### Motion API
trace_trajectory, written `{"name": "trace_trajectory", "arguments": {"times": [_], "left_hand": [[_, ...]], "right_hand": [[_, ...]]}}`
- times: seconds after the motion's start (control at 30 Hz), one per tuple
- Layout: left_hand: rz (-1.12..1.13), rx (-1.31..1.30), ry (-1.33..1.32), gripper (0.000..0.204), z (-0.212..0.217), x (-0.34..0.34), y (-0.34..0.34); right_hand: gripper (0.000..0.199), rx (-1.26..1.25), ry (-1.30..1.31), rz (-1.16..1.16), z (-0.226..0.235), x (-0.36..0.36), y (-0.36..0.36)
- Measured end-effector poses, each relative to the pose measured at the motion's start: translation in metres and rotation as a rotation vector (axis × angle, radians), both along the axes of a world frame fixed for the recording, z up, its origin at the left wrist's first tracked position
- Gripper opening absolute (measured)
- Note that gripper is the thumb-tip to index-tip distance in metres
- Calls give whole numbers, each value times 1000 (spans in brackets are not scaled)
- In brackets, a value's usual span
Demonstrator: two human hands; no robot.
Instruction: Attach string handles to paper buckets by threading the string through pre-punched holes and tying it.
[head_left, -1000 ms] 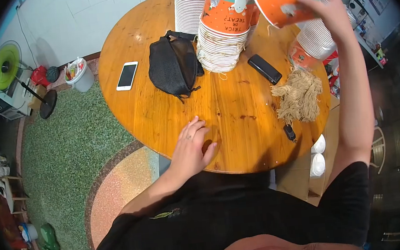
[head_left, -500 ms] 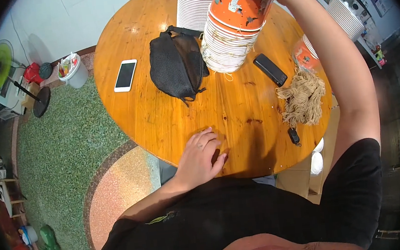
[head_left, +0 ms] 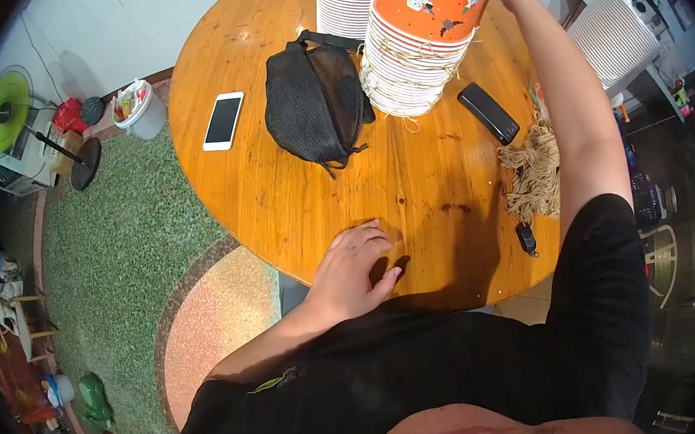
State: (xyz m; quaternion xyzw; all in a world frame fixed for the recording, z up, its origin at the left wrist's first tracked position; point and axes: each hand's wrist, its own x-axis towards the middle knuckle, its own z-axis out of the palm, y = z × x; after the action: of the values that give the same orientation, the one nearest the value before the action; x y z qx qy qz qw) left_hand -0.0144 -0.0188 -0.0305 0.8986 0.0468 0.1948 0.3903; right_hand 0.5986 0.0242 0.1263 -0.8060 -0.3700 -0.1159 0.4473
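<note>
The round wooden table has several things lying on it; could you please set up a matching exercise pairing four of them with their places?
Things:
1. white phone
2. black mesh bag
3. bundle of straw-coloured string
4. left hand

Places:
A. flat on the table's near edge
B. near the table's right edge, beside the right arm
C. left part of the table, left of the bag
D. just left of the tall cup stack

Pairs: 1-C, 2-D, 3-B, 4-A
</note>
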Motion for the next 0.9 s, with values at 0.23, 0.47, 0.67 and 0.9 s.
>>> {"name": "trace_trajectory", "arguments": {"times": [0.23,0.47,0.67,0.9], "left_hand": [[43,31,-57,33,1,6,-7],[77,84,-20,33,-3,1,-8],[66,96,-114,33,-4,7,-14],[82,142,-152,32,-6,3,-19]], "right_hand": [[56,632,899,470,-5,90,25],[100,-182,-156,-243,69,-76,-1],[113,83,390,369,175,-126,-111],[93,1011,108,-185,58,-188,-200]]}}
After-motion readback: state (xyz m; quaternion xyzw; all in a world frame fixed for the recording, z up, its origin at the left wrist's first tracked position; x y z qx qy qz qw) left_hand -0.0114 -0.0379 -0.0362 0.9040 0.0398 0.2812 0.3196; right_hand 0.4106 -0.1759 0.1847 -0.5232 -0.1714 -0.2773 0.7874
